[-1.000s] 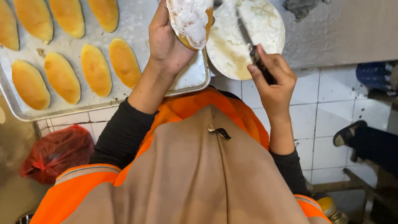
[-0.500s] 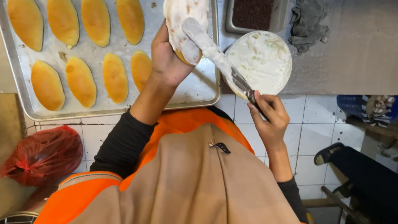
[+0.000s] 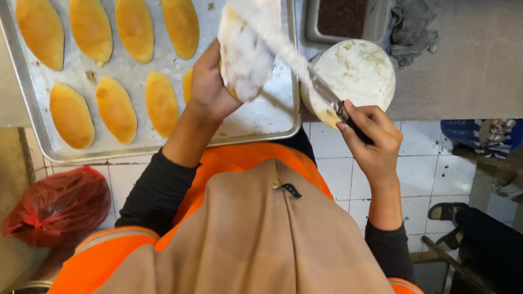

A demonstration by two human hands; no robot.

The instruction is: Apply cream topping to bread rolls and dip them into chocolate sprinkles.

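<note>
The left hand (image 3: 210, 91) is clamped under the cream-covered bun (image 3: 247, 35), whose long axis runs twelve to six, while the right hand (image 3: 369, 137), closed on the knife (image 3: 298, 65), lays its blade across the bun toward ten o'clock, above the tray (image 3: 33, 112).

The left hand (image 3: 210, 91) holds a split bun (image 3: 248, 36), its cut face coated white, above a metal baking tray (image 3: 22, 94) of golden buns (image 3: 116, 109). The right hand (image 3: 372, 137) has its grip closed on a knife (image 3: 298, 65), the cream-smeared blade lying across the bun. A round tub of white cream (image 3: 353, 75) stands just beside the tray on the tabletop (image 3: 498, 56). A red plastic bag (image 3: 58, 205) lies below.
</note>
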